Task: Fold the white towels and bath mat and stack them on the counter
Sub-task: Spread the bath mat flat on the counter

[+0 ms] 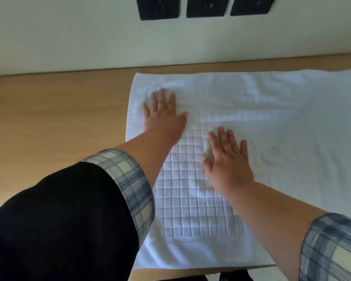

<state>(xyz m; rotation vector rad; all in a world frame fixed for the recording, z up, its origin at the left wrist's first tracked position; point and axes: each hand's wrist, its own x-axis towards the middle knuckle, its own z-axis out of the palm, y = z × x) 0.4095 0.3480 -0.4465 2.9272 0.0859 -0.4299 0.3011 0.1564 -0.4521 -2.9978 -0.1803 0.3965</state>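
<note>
wall (89, 37): pale, plain, filling the upper part of the frame
dark panels (206, 6): three black rectangles in a row at top centre, cut off by the frame's upper edge

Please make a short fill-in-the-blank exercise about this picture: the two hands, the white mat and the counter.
1. Both hands lie flat, palms ____, on the white bath mat.
2. The left hand presses nearer to the mat's ____ edge than the right hand.
3. The mat lies on a ____ counter.
4. On the wall behind the counter hang ____ dark panels.

Missing words: down; left; wooden; three
</note>
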